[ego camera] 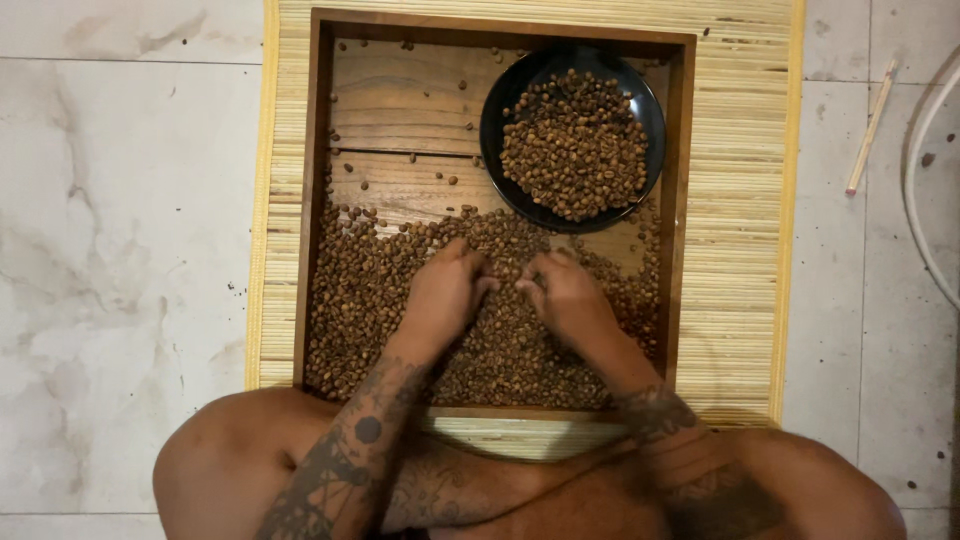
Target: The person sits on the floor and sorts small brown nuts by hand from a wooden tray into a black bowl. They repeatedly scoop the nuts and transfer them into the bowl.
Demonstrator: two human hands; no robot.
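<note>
Both hands rest palm-down on a bed of brown beans [380,300] spread over the near half of a shallow wooden tray [316,200]. The left hand [447,290] and the right hand [565,295] lie close together at the middle of the heap, fingers curled inward with the tips nearly meeting. The fingers look pinched into the beans, as if picking at single ones, but whether either hand has a bean between its fingertips is too small to tell. Neither is clenched into a fist, and neither holds anything larger.

The far left part of the tray is mostly bare wood with a few stray beans. That leaves the heap within easy reach, close to the person's crossed legs. A black bowl [500,110] sits in the far right corner of the tray, piled with more beans [575,145]. It sits just beyond the right hand, apart from the loose heap, so the two lots stay separate.

The tray lies on a bamboo mat [735,250] with a yellow edge, which is spread over a pale tiled floor [120,250]. On the tiles to the far right lie a thin stick [872,125] and a curved white cable [925,200], both well apart from the tray.
</note>
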